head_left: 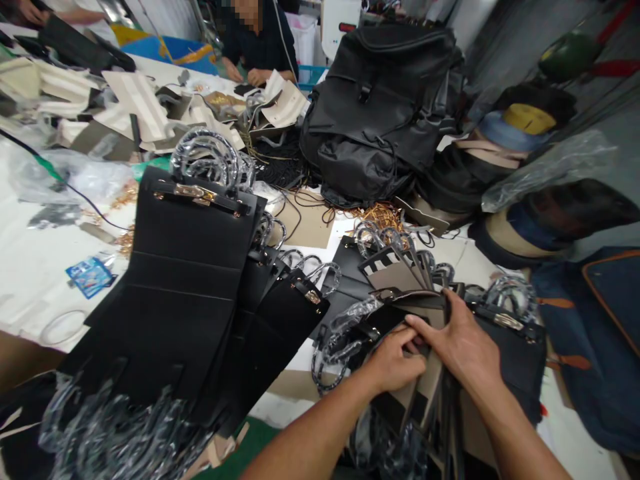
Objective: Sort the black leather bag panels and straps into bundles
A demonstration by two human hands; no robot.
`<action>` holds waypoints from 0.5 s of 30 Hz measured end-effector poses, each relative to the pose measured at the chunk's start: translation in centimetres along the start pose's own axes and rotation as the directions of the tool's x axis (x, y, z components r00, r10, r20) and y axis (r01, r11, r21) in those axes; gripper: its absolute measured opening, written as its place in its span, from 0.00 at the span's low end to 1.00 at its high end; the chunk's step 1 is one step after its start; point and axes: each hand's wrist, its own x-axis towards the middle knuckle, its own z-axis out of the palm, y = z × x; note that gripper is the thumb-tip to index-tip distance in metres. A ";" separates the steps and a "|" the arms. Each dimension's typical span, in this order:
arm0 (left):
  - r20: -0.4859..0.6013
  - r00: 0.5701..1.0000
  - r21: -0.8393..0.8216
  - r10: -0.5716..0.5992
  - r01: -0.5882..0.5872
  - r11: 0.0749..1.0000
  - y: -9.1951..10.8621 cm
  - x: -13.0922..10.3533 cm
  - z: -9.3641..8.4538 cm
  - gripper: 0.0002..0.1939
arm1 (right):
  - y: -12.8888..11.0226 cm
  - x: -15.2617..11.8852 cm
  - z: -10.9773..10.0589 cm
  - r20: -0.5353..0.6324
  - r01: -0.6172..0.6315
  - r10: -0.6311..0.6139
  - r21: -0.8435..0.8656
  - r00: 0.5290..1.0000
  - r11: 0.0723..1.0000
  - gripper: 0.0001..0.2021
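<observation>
At the right front of the table, my left hand [397, 360] is closed with its fingers curled against a black bag panel [395, 317] lined in grey-brown. My right hand [465, 333] grips the upper edge of the same panel, thumb on the near side and fingers over the far side. Plastic-wrapped handles [333, 360] hang beside it. More bag panels fan out behind, one with a striped edge [387, 267]. Under my right forearm lies another black panel with a gold clasp [505, 320]. My fingertips are partly hidden.
To the left, stacked black bag panels [185, 233] carry wrapped handles at both ends. A black backpack [385, 113] stands at the back, with strap rolls [530, 227] and a navy bag [600, 347] on the right. A co-worker [260, 47] sits across the table behind cream pieces [140, 103].
</observation>
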 end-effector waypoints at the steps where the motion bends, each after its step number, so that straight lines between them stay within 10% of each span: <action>1: 0.017 1.000 -0.009 0.015 -0.015 1.000 0.0 0.1 -0.6 0.25 | 0.2 0.1 0.2 -0.012 0.023 -0.023 -0.003 1.000 1.000 0.47; 9: 0.048 0.999 0.354 0.002 -0.018 0.935 0.9 4.2 -3.2 0.17 | 1.9 -0.3 0.8 -0.070 0.078 -0.079 -0.019 0.994 0.997 0.34; 15: -0.255 0.956 0.479 -0.142 0.252 0.841 0.6 6.6 -9.0 0.16 | 4.7 -0.7 1.8 -0.066 -0.037 0.045 0.126 0.997 0.991 0.32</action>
